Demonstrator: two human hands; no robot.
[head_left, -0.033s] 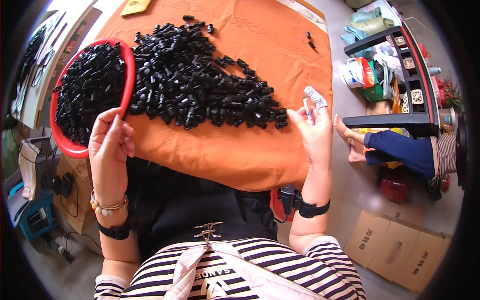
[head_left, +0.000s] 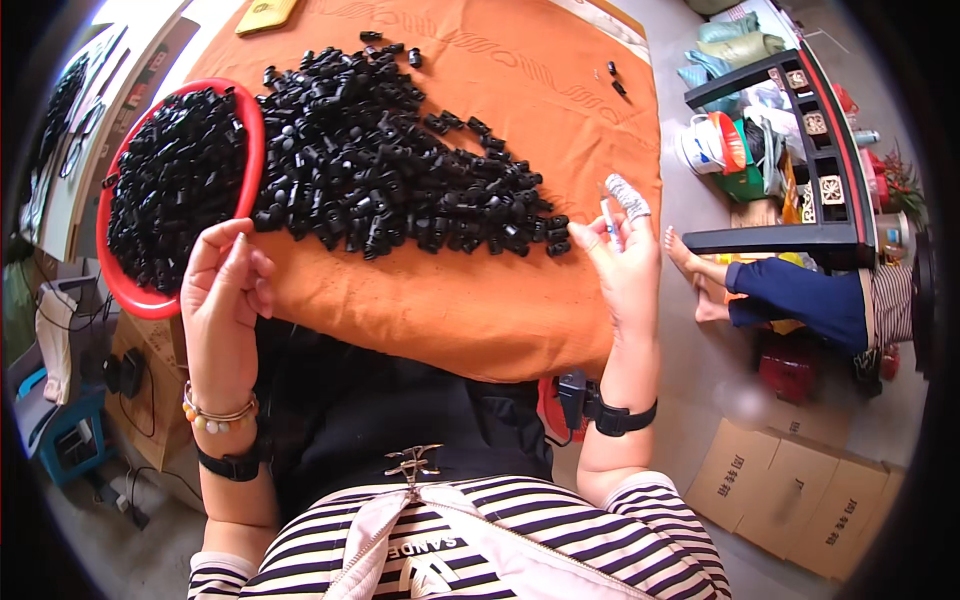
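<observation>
My left hand (head_left: 222,285) is closed, thumb and forefinger pinched together beside the near right rim of a red basin (head_left: 252,150); whatever sits between the fingertips is too small to make out. Small black ribbed, tube-like parts (head_left: 165,190) fill the basin. A large heap of the same black parts (head_left: 350,160) lies on the orange cloth (head_left: 430,310). At the heap's right end, my right hand (head_left: 628,270) grips a thin white pen-like tool (head_left: 611,222), pointing away from me. White wrapping (head_left: 628,195) covers that hand's forefinger.
A few loose black parts (head_left: 616,78) lie at the far right of the cloth, and a yellow object (head_left: 266,14) at its far left edge. On the floor to the right are flattened cardboard (head_left: 795,490) and a person's bare legs (head_left: 710,280) by a dark frame (head_left: 780,238).
My left hand has shifted slightly to the right, its fingers still pinched. My right hand keeps the same hold on the white tool. The view has moved a little.
</observation>
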